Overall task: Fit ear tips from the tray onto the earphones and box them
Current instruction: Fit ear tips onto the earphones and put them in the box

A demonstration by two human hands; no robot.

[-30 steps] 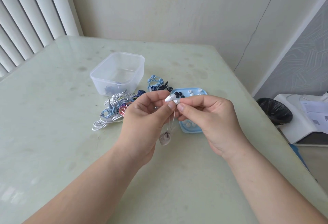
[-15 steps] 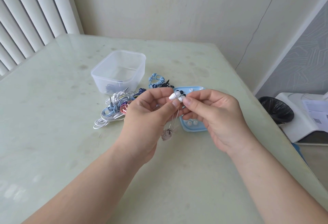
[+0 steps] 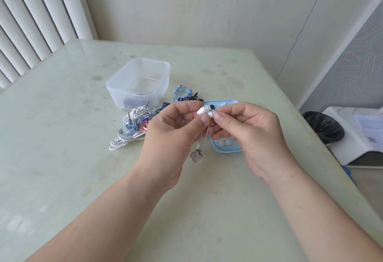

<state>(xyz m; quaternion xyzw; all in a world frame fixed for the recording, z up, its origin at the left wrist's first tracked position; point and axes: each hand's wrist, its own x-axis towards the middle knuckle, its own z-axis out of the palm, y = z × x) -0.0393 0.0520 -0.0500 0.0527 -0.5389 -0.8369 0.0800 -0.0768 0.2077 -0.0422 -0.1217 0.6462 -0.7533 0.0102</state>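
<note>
Both hands are raised over the bench, fingertips meeting in the middle. The left hand [image 3: 172,135] pinches a white earbud [image 3: 202,109] between thumb and forefinger. The right hand [image 3: 252,135] pinches a second white rounded piece [image 3: 212,114] that touches the first; whether it is the other bud or an ear tip I cannot tell. The earbud's long axis runs from lower right to upper left, its narrow end pointing up and to the left, away from the right hand. Its thin cable [image 3: 204,137] hangs straight down to a small pale bundle [image 3: 196,153] just above the bench.

Just beyond and partly under the right hand lies the blue tray [image 3: 228,150], its long axis running away from the person, with white ear tips [image 3: 224,143] at its near end. The right hand looks nearer for the next pick. Left of the tray lies a pile of coiled earphones [image 3: 134,124], and beyond that the clear box [image 3: 124,97].
</note>
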